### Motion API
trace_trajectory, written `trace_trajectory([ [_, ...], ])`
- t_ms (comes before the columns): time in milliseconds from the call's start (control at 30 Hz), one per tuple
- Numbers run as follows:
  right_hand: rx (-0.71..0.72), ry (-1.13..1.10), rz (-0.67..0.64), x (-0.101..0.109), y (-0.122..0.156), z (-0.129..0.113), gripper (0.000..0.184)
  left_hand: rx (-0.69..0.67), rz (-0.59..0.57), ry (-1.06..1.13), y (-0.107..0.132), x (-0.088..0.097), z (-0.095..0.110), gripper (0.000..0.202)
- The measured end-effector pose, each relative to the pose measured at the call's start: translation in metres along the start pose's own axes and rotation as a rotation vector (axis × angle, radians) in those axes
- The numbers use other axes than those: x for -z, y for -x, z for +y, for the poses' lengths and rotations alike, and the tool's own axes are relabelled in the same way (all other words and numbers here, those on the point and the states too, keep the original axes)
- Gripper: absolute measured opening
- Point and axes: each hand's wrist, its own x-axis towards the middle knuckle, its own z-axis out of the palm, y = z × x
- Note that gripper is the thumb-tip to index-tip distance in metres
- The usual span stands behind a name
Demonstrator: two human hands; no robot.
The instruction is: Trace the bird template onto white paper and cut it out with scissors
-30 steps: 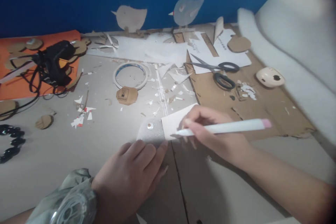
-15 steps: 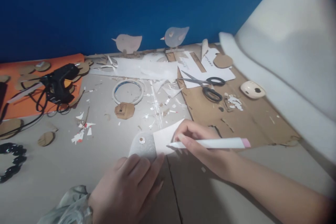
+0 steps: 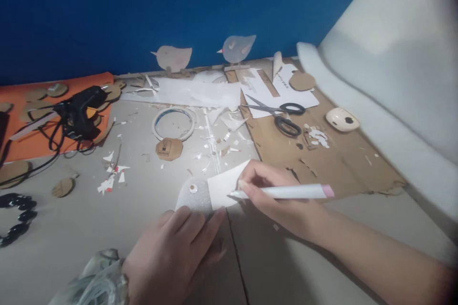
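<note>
My right hand (image 3: 263, 183) grips a white marker (image 3: 295, 191) with a pink end, its tip touching a small piece of white paper (image 3: 222, 186). That paper lies against a grey rounded cutout (image 3: 188, 195), which carries a white-and-brown eye and looks like a bird's head. My left hand (image 3: 182, 243) is curled over the lower part of the cutout and holds it, with one finger pressing the paper's lower edge. Most of the cutout is hidden under this hand.
Scissors (image 3: 281, 113) lie on brown cardboard (image 3: 329, 167) near a cream rounded object (image 3: 342, 119). Two bird cutouts (image 3: 174, 58) stand by the blue wall. At left are a black glue gun (image 3: 86, 109) on an orange sheet (image 3: 21, 147), a tape roll (image 3: 154, 126), paper scraps and a beaded bracelet (image 3: 26, 217).
The marker and my right hand have shifted very slightly left and up against the paper. My left hand stays on the cutout; the whole view has moved a little.
</note>
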Motion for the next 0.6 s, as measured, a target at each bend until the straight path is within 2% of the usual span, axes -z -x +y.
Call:
trace_trajectory([
  [100,-0.032,0.086,0.029,-0.0013,-0.0002,0.0002,0.017,-0.024,-0.006,-0.004,-0.0017,0.0001,-0.0007,0.035],
  [267,-0.036,0.054,0.040,-0.0047,-0.0042,0.0029,0.013,-0.073,-0.007,-0.026,-0.0034,0.0017,-0.0013,0.036],
  [600,-0.051,0.102,0.053,-0.0050,-0.0057,-0.0019,0.014,-0.039,0.030,-0.007,-0.0035,0.0014,-0.0001,0.036],
])
